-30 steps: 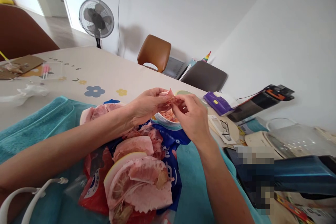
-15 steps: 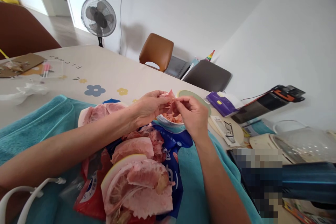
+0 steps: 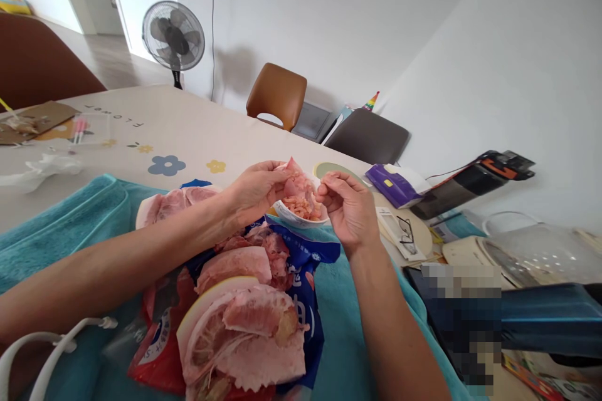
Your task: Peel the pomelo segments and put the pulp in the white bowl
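My left hand (image 3: 256,194) pinches a torn pink pomelo segment (image 3: 293,177) over a white bowl (image 3: 296,219). Loose orange-pink pulp (image 3: 303,205) fills the bowl. Beside its right rim is my right hand (image 3: 350,210), thumb and fingertips pressed together; whatever they hold is too small to make out. Nearer me, a large pomelo piece (image 3: 263,351) with thick pale rind lies on a blue and red plastic bag (image 3: 313,307). Peeled membranes (image 3: 273,244) and a rind strip (image 3: 235,266) rest behind it. Another rind piece (image 3: 176,203) is partly hidden by my left forearm.
A teal towel (image 3: 348,319) lies under the bag. To the right are a purple tissue pack (image 3: 395,185), eyeglasses (image 3: 405,235) and a dark blue cylinder (image 3: 550,322). Crumpled plastic (image 3: 42,172) lies at left. A fan (image 3: 174,37) stands beyond the table.
My hands have moved apart: the right hand shifted right, off the segment, while the left still holds it. More of the bowl's pulp shows. The view has shifted slightly.
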`<state>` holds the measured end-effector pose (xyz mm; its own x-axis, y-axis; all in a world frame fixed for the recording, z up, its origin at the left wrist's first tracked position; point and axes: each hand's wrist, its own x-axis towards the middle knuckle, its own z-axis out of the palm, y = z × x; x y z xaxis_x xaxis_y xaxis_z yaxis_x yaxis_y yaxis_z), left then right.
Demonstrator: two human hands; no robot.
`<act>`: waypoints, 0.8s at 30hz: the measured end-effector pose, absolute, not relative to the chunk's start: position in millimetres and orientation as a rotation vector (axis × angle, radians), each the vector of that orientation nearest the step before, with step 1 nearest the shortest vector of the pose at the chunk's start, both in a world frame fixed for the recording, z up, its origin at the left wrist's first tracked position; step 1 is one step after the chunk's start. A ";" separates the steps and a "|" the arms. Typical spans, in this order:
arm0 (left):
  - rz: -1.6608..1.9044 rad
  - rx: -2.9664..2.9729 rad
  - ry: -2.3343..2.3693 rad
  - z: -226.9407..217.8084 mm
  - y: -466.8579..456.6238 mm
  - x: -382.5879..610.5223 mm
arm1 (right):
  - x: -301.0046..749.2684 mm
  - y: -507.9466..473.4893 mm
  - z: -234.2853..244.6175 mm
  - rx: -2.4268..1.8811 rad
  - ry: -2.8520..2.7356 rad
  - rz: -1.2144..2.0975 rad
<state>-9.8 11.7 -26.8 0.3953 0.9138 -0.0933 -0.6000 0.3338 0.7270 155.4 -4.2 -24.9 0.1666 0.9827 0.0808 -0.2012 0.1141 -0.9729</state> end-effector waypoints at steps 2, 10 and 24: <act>1.049 0.677 0.558 -26.2 13.6 -11.8 | 159.5 -2.4 -27.0 -1.073 -1.012 0.984; 1.024 0.702 0.563 -23.1 12.7 -16.1 | 178.3 8.7 -45.6 -1.564 -1.730 0.266; 1.055 0.782 0.612 -19.8 8.0 -11.9 | 164.3 -6.6 -31.8 -1.441 -1.614 0.406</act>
